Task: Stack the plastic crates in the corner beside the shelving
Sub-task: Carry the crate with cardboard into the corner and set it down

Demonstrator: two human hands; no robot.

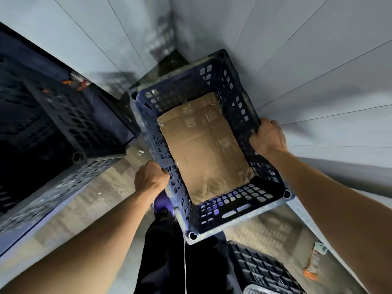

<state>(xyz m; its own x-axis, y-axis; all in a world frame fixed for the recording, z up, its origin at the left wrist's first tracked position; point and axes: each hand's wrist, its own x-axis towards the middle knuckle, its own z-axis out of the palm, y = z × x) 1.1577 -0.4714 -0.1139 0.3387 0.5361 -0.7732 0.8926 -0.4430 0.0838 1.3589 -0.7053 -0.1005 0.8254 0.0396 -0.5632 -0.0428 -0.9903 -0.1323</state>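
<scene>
Blue plastic crate point(233, 201) is held near the wall corner point(170, 28), gripped on its long rims by the left hand point(151, 177) and right hand point(268, 136). Brown cardboard point(203, 145) is laid flat inside.

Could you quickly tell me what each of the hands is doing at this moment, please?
Left hand: closed, gripping the left long rim of the blue crate.
Right hand: closed, gripping the opposite long rim of the same crate.
</scene>
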